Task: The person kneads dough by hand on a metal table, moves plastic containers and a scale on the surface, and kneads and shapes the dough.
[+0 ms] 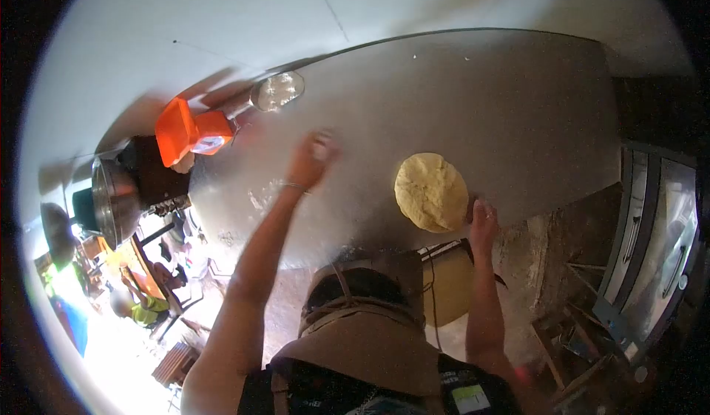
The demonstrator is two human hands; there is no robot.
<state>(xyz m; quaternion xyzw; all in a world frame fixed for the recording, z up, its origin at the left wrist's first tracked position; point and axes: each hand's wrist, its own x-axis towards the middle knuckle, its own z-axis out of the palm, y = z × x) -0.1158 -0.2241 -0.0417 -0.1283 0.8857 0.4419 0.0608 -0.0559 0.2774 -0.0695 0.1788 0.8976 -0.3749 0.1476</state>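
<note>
A flat, round piece of pale yellow dough (431, 192) lies on the grey metal table (518, 112), right of the middle. My left hand (313, 155) is raised over the table, left of the dough and apart from it; it is smeared by motion, and whether anything is in its fingers cannot be made out. Close to the dough's lower right edge is my right hand (483, 222), at the table's front edge, its fingers curled together. What those fingers hold, if anything, is hidden.
An orange scale (212, 133) and a clear container with white powder (278, 91) stand at the table's back left. Farther left are a metal bowl (117, 202) and a seated person in a yellow-green top (150, 310). A glass-doored cabinet (654, 237) stands right.
</note>
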